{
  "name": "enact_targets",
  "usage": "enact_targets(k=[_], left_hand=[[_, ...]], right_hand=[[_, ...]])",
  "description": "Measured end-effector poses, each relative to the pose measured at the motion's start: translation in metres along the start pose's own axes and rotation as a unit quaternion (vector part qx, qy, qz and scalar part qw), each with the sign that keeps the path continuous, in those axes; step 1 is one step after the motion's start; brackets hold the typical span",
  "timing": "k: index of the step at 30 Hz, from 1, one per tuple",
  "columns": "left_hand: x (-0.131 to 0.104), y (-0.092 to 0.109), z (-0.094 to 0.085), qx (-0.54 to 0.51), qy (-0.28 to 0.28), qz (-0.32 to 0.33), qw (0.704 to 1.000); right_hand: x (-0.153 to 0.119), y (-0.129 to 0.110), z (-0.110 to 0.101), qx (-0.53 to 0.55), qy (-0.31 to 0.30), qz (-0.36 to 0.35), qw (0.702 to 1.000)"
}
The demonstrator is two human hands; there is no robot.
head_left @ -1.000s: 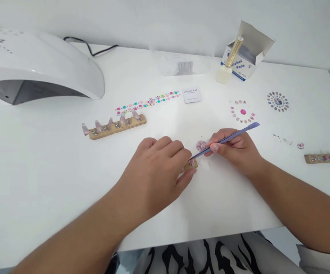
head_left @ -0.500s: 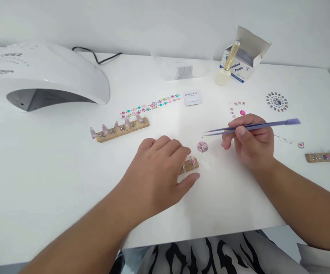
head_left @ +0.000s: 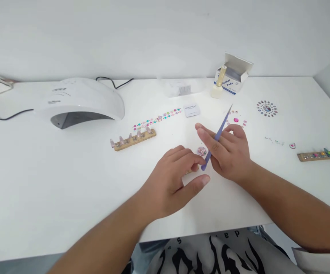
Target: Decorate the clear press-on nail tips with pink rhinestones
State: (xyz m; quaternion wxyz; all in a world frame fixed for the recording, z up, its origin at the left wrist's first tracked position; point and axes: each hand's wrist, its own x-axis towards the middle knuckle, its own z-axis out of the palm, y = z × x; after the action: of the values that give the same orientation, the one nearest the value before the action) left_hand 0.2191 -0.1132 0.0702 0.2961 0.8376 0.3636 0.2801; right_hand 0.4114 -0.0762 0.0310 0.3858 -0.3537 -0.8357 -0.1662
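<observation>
Purple tweezers (head_left: 218, 134) are held in my right hand (head_left: 232, 155), turned so that the thin tip points up and away and the broad end points down toward my left hand. My left hand (head_left: 172, 184) arches over a short wooden nail-tip stand (head_left: 191, 171), its thumb apart from its curled fingers. Most of that stand and its nail tips are hidden under the hand. My left index fingertip is close to the tweezers' broad end; whether they touch I cannot tell. Just beyond lies a round cluster of small pinkish gems (head_left: 201, 151).
A wooden stand with pale nail tips (head_left: 135, 140) and a row of coloured flower decorations (head_left: 157, 119) lie left of centre. Behind are a white nail lamp (head_left: 87, 97), an alcohol pad (head_left: 192, 110), a polish bottle (head_left: 217, 90) and an alcohol pads box (head_left: 233, 82). A decorated stand (head_left: 316, 156) lies right.
My right hand has moved left and swung the tweezers round, from tip pointing left to tip pointing away. My left thumb and fingers have shifted slightly over the stand. The view has tilted up.
</observation>
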Motion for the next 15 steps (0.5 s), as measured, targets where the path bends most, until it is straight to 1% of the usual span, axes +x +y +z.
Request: enact_targets(k=[3,5,7,9,11,13,15], left_hand=[[0.002,0.0,0.005,-0.019,0.009,-0.048,0.999],[0.003,0.0,0.008,-0.024,0.029,-0.098,0.994],[0.004,0.001,0.009,-0.028,0.026,-0.133,0.99],[0.006,0.002,0.009,-0.035,0.001,-0.124,0.992],[0.008,0.002,0.007,-0.04,-0.017,-0.093,0.995],[0.007,0.0,0.003,-0.038,-0.001,-0.086,0.996],[0.006,-0.005,-0.003,-0.048,0.028,-0.115,0.992]], right_hand=[[0.0,-0.008,-0.001,-0.011,-0.032,0.014,0.999],[0.0,-0.011,-0.003,-0.004,-0.037,0.019,0.999],[0.001,-0.012,-0.004,0.001,-0.033,0.018,0.999],[0.002,-0.013,-0.004,0.004,-0.035,0.009,0.999],[0.001,-0.012,-0.003,0.022,-0.031,-0.008,0.999],[-0.001,-0.008,-0.001,0.074,-0.015,-0.01,0.997],[-0.004,-0.002,0.0,0.144,0.001,0.005,0.99]])
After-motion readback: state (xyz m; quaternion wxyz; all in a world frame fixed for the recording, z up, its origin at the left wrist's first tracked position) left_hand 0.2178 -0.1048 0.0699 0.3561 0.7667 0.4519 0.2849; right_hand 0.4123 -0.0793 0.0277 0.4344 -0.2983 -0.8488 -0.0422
